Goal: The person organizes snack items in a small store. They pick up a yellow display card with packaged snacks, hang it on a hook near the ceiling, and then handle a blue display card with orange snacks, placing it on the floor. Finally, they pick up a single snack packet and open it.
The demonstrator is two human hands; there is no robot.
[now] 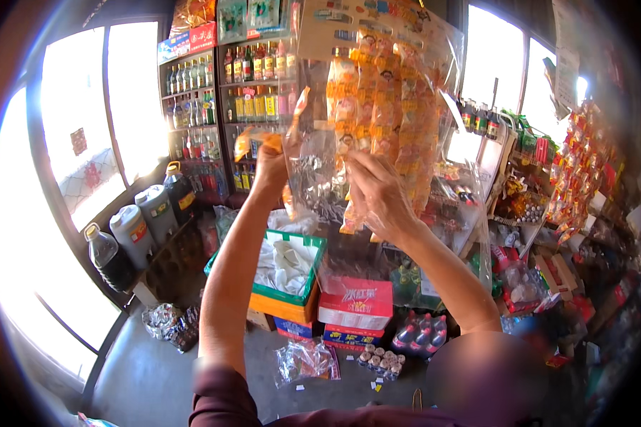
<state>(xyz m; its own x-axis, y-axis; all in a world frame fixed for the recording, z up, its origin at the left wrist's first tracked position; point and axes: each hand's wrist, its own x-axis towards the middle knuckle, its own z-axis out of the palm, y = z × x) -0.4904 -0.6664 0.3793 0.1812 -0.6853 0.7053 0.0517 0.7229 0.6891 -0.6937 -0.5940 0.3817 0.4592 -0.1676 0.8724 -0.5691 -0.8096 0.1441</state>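
Observation:
Strips of small orange snack packets (384, 107) hang from a brown card inside a large clear plastic bag (310, 181), held up in front of me. My left hand (271, 160) is raised at the bag's left edge, closed around an orange packet strip (256, 140) whose ends stick out on both sides. My right hand (376, 192) is at the lower middle of the hanging strips, fingers bent against them. Whether it grips a packet or only the plastic is hard to tell. Loose ends of the strips dangle below its fingers.
Shelves of bottles (245, 85) stand behind. Large jugs (133, 235) line the window at left. A green-rimmed crate (294, 296) and a red carton (355, 304) are stacked ahead. Shrink-wrapped bottles (419, 336), cans (382, 363) and a plastic bag (304, 363) lie on the floor. More snack strips (577, 165) hang right.

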